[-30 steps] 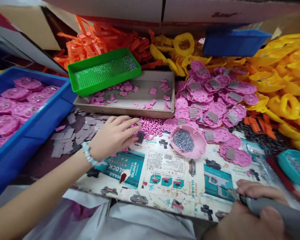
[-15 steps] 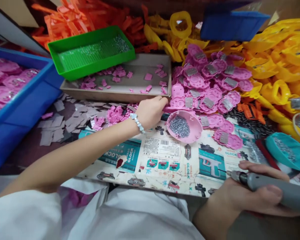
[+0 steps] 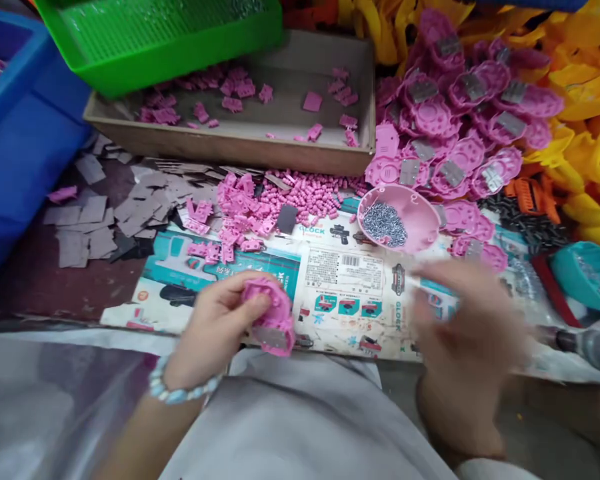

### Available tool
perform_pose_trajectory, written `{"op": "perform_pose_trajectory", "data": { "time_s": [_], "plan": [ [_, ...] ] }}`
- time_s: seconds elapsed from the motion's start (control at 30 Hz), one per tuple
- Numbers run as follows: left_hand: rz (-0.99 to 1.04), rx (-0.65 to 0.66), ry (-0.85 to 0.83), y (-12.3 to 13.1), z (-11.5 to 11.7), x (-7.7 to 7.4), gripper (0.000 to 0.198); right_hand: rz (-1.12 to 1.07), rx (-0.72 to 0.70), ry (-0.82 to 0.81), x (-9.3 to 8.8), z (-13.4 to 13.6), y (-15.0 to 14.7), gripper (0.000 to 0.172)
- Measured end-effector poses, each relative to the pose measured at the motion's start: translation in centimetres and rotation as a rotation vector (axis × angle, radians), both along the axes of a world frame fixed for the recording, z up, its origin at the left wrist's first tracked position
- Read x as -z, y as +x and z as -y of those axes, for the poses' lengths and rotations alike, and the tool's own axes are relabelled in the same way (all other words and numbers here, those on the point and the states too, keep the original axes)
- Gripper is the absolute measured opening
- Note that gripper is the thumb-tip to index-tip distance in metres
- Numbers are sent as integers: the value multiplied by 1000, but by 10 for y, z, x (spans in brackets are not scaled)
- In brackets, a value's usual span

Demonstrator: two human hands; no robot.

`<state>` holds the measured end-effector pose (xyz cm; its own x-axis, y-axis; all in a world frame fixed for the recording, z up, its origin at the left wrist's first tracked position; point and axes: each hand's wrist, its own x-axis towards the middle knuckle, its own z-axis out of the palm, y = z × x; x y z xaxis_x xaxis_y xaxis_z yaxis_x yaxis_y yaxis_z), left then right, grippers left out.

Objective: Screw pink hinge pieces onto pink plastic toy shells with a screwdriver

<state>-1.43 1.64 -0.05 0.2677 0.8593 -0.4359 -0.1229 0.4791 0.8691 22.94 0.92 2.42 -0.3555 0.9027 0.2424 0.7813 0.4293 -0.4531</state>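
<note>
My left hand (image 3: 220, 323), wearing a beaded bracelet, is closed on a pink plastic toy shell half (image 3: 270, 317) with a grey plate in it, above the table's front edge. My right hand (image 3: 470, 327) hangs over the right side of the cardboard, smeared by motion, so its fingers cannot be made out. Beyond that hand, at the right edge, lies a grey electric screwdriver (image 3: 597, 348). A pink bowl-shaped shell (image 3: 425, 223) filled with small screws (image 3: 384, 223) stands on the printed cardboard between my hands and the heap of pink shell halves (image 3: 453, 173).
At the back, a green tray (image 3: 170, 50) rests on a cardboard box (image 3: 230, 143) with small pink parts. Grey plates (image 3: 143, 207) and tiny pink pieces (image 3: 305, 193) lie before it. A blue bin (image 3: 25, 120) stands left, yellow parts (image 3: 585, 160) right, near a teal bowl (image 3: 587, 277).
My left hand has come back from the pink heap toward me with a pink shell half. My right hand has let go of the electric screwdriver and moved left. The view has shifted closer.
</note>
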Motion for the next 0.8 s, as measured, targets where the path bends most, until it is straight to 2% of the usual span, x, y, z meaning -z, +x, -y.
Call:
{"op": "perform_pose_trajectory", "data": {
  "time_s": [0.07, 0.13, 0.27, 0.37, 0.47, 0.53, 0.67, 0.73, 0.8],
  "plan": [
    [125, -9, -184, 11, 9, 6, 33, 168, -118, 37, 1, -12, -13, 18],
    [204, -15, -268, 18, 12, 6, 38, 299, -188, 84, 6, -31, -25, 24],
    [320, 42, -258, 13, 9, 5, 34, 391, -155, 106, 25, -72, -41, 24],
    [352, 121, -223, 5, 8, 9, 29, 383, -165, 75, 32, -90, -46, 21],
    [254, 139, -121, 3, 7, 11, 23, 339, -176, 68, 24, -87, -48, 15],
    [102, 133, 7, 2, 7, 10, 20, 191, -186, 16, 12, -75, -51, 11],
    [-178, 145, 281, 2, 6, 8, 18, -401, -239, -379, -8, -45, -59, 12],
    [-273, 176, 368, 2, 7, 7, 19, -456, -250, -460, -9, -37, -62, 9],
    [-356, 209, 446, 2, 8, 6, 18, -401, -244, -449, -8, -36, -63, 7]
  ]
}}
